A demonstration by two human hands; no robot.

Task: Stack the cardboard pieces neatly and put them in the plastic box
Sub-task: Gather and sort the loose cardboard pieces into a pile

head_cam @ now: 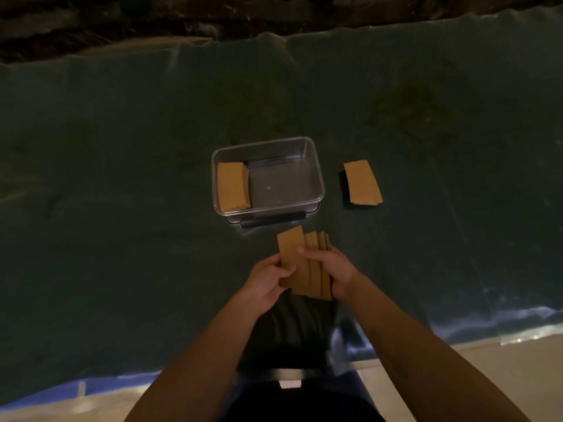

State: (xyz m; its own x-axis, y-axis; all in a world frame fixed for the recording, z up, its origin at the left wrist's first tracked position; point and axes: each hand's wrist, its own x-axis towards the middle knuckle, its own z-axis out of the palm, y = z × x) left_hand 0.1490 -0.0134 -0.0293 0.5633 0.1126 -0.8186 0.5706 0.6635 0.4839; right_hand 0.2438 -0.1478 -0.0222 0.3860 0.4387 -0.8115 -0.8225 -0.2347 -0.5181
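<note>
A clear plastic box stands in the middle of the dark cloth. Against its left wall lies a stack of brown cardboard pieces. Another small stack of cardboard lies on the cloth to the right of the box. In front of the box, both hands hold a fanned bundle of several cardboard pieces. My left hand grips the bundle's left edge. My right hand holds its right side, thumb on top.
The dark green cloth covers the table, with its near edge low in the view and the far edge against a dark wall. Under the box sits what looks like its lid. My forearms reach in from the bottom.
</note>
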